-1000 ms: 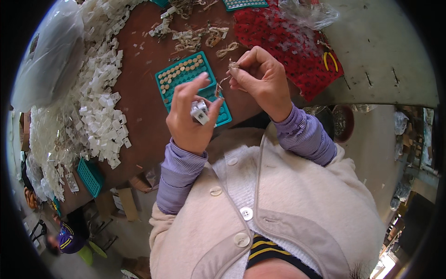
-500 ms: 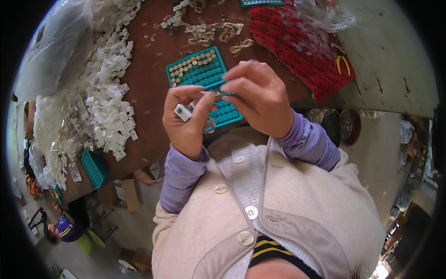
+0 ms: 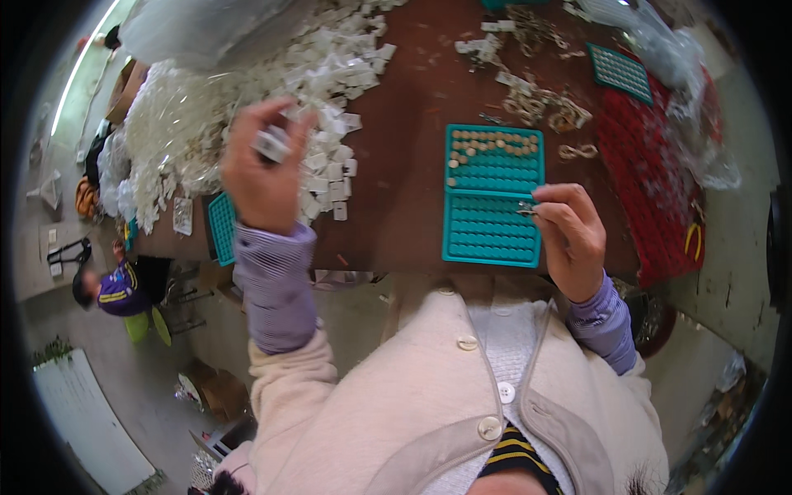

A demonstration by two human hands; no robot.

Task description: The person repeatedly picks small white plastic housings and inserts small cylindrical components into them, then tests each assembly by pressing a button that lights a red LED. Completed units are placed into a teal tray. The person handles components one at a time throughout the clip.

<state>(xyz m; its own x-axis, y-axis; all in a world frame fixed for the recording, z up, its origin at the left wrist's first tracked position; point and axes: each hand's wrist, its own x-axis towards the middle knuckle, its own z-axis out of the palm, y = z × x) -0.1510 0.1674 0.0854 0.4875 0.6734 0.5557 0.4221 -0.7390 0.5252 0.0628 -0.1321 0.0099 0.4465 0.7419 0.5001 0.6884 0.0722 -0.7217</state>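
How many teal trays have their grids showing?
3: the two-panel tray by the right hand, the upper-right tray at the red cloth, the left tray beside the left sleeve. A teal piece at the top edge may be another, cut off.

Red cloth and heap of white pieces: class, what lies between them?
The head view shows the teal tray, tan cord bundles and brown tabletop between them, plus the right hand.

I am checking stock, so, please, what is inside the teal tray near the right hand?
Tan discs sit in the teal tray, mostly far back. The right hand hides some of its right edge; what is beneath cannot be seen.
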